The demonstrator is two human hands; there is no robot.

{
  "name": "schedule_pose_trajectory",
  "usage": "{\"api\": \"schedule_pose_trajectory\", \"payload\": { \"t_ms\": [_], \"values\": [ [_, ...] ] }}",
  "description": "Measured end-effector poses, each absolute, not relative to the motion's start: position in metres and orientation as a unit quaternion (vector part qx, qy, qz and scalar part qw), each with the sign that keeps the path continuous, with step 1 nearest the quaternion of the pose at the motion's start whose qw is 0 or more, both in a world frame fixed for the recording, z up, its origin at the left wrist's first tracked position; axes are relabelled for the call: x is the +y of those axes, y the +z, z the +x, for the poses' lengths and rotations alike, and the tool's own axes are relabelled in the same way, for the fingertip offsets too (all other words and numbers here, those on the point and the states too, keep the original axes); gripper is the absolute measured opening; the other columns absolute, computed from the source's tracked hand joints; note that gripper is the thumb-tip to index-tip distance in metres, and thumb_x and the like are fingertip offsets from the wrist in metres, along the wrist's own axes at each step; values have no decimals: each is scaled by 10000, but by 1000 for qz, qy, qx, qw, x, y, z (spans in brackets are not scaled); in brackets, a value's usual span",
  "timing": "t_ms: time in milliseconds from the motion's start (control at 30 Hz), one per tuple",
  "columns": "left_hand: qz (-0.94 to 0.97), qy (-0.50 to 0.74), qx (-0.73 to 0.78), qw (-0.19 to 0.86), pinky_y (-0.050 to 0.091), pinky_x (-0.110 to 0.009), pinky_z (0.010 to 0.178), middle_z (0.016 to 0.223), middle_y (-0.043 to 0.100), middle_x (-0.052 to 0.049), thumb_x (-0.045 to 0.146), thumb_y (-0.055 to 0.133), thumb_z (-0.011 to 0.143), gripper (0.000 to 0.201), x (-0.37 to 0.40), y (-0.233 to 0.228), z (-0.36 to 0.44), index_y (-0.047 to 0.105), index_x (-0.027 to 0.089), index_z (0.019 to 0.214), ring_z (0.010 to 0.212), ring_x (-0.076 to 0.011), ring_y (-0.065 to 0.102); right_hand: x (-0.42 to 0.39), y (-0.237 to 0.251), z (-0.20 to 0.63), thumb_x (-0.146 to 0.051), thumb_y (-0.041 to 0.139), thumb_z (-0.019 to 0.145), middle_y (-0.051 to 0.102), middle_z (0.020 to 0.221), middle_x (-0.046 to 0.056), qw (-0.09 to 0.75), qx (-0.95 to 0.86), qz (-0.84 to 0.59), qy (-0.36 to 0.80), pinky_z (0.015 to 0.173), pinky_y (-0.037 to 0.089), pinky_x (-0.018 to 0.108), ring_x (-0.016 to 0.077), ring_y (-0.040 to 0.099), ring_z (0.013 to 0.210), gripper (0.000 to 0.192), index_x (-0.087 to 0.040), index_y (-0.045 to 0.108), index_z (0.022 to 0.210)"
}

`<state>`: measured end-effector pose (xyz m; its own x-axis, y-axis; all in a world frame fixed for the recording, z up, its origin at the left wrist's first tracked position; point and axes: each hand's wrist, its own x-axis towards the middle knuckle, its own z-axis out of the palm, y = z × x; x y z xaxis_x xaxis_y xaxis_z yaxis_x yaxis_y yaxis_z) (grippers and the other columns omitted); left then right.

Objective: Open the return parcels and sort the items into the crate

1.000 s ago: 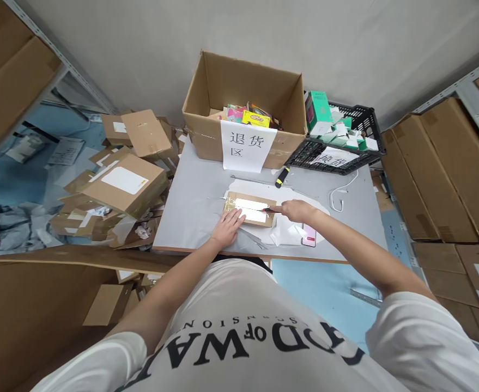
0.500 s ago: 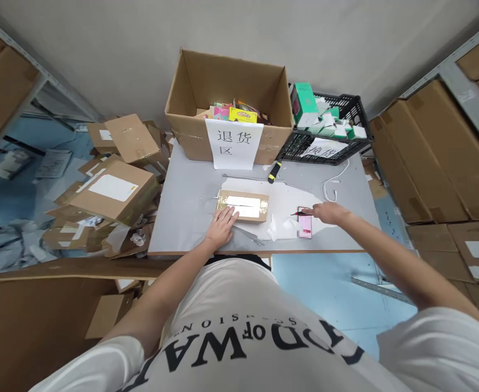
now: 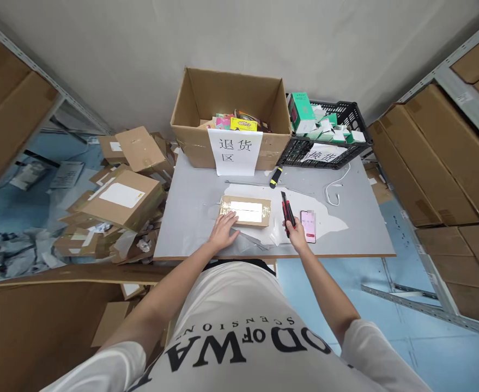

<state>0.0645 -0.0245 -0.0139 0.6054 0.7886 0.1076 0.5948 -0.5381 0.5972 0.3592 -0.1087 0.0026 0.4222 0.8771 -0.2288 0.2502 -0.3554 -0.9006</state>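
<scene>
A small taped cardboard box (image 3: 266,214) with a white label lies on the table in front of me. My left hand (image 3: 223,231) rests on its near left corner, fingers stretched out. To the right of the box, my right hand (image 3: 296,233) is closed around a red and black utility knife (image 3: 287,209), whose tip points away from me. Just right of that hand lies a phone (image 3: 308,226) with a pink screen. White paper (image 3: 325,218) is spread under the box and phone.
At the back of the table (image 3: 190,190) stand a large open carton (image 3: 190,147) and a black crate (image 3: 296,152) holding green boxes. A yellow and black handle (image 3: 276,177) and a white cable (image 3: 332,195) lie before them. Cardboard boxes (image 3: 116,198) are heaped on the left.
My right hand has moved left from over the phone toward the box, and the utility knife now points away from me. My left hand stays at the box. The view has shifted slightly.
</scene>
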Motion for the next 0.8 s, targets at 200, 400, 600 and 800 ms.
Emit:
{"api": "schedule_pose_trajectory", "payload": {
  "t_ms": [200, 400, 600, 800],
  "values": [
    [633, 319, 549, 443, 329, -428, 1076, 1336, 534, -113, 478, 522, 838, 485, 24, -2, 46, 562, 200, 1233, 1272, -262, 448, -95, -8, 319, -512, 551, 784, 631, 1139, 55, 568, -175, -640, 487, 647, 554, 300, 174, 649, 926, 364, -257, 493, 1037],
    [491, 185, 542, 657, 420, -473, 960, 1531, 268, -94, 722, 279, 836, 711, 86, 7, 44, 398, 298, 1394, 1360, -336, 324, -100, -4, 300, -449, 526, 843, 556, 1277, 10, 584, -73, -565, 579, 700, 588, 386, 167, 595, 1050, 276, -294, 487, 1068],
    [470, 120, 500, 717, 491, -435, 858, 1524, 283, -101, 786, 227, 788, 798, 94, -2, 50, 433, 274, 1365, 1233, -327, 487, -101, -13, 283, -421, 512, 861, 601, 1172, 19, 612, -49, -569, 547, 735, 593, 376, 148, 602, 1027, 239, -270, 494, 1046],
    [437, 147, 494, 737, 518, -388, 820, 1471, 378, -127, 777, 236, 799, 787, 81, 1, 46, 460, 241, 1330, 1197, -296, 528, -88, -10, 279, -466, 499, 853, 609, 1139, 25, 611, -73, -610, 500, 726, 596, 343, 138, 624, 979, 260, -259, 468, 1008]
  ]
}}
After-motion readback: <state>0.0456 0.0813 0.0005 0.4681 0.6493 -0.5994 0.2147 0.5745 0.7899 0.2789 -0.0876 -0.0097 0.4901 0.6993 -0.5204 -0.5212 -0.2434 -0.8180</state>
